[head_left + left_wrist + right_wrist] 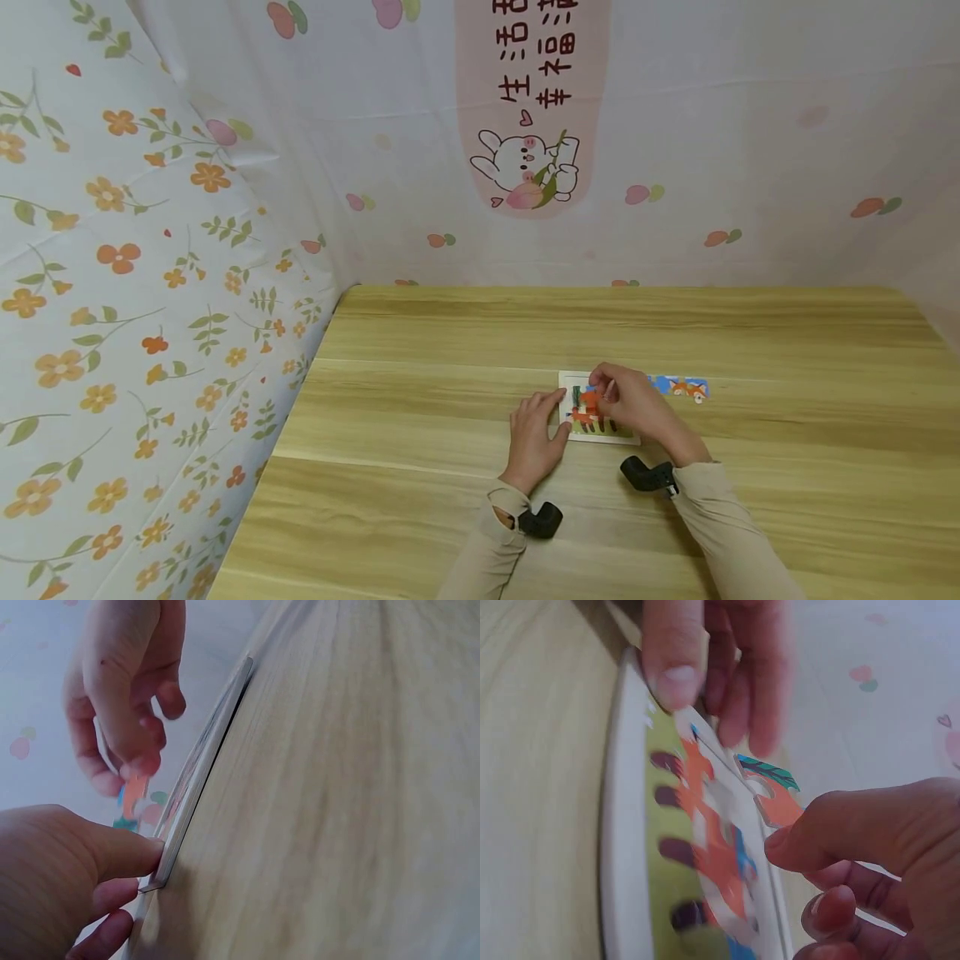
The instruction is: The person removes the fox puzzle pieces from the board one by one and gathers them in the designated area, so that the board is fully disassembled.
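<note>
A small white-rimmed puzzle board (573, 379) lies on the table, with orange fox-like shapes, dark legs and a green strip in its picture. At its left edge rests my left hand (534, 442), the thumb (135, 853) touching the rim and the other fingers stretched along the side. My right hand (639, 406) is over the board's right part. Between thumb and fingers it pinches a puzzle piece (778, 804), orange with a green leafy end, tilted just above the board. Part of the picture is hidden by the right hand.
Right of the board, a blue strip of puzzle pieces (688, 387) with an orange-and-white fox face lies on the wooden table (420, 492). A printed curtain (405, 175) stands behind the table, and a floral one (150, 317) at the left.
</note>
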`<state>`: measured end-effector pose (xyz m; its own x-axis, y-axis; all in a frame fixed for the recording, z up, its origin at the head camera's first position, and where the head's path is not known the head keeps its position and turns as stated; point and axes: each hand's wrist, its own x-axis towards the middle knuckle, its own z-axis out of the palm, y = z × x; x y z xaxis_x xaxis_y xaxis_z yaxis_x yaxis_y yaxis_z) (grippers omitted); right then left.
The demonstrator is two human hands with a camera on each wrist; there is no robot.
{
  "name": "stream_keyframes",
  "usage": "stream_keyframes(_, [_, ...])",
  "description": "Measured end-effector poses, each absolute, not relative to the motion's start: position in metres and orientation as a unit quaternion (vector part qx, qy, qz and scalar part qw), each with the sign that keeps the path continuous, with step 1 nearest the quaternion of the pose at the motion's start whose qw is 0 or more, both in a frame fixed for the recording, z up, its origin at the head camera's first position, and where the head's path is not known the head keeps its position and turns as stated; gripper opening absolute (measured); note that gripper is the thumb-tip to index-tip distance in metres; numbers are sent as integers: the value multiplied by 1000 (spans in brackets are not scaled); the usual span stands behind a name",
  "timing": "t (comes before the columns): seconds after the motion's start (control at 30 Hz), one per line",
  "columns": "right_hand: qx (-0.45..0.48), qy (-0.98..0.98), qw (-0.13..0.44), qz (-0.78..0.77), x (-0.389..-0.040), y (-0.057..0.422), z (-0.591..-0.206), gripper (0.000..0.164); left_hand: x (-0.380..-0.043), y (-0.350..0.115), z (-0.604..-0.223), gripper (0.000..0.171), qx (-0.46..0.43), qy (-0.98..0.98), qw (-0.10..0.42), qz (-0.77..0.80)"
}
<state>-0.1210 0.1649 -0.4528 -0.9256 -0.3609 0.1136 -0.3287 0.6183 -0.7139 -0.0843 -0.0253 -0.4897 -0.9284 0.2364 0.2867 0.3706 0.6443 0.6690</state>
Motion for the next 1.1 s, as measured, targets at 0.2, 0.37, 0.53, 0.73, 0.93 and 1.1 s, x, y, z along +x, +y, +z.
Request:
stream_keyframes(0.2, [-170,908,8,-382,-116,184,-451,20,-83,-25,-488,46,-171,-898,91,-395])
stream_keyframes(0.37, [-141,914,7,-379,-111,204,-449,21,-83,-25,-489,46,-167,-902,88,-389])
stream_keyframes(0.53, [-120,919,3,-375,-106,225,-446,22,-83,-25,-489,46,-166,-901,83,-391])
stream_keyframes(0.73, [-109,923,15,-368,-99,241,-440,22,-84,-25,-488,45,-169,-901,86,-391])
stream_keyframes(0.93, [-107,916,67,-381,-99,244,-445,23,-83,-26,-489,45,-172,-901,96,-386])
stream_keyframes(1.1, [-109,914,80,-383,-100,242,-451,22,-83,-25,-490,45,-170,-901,94,-389])
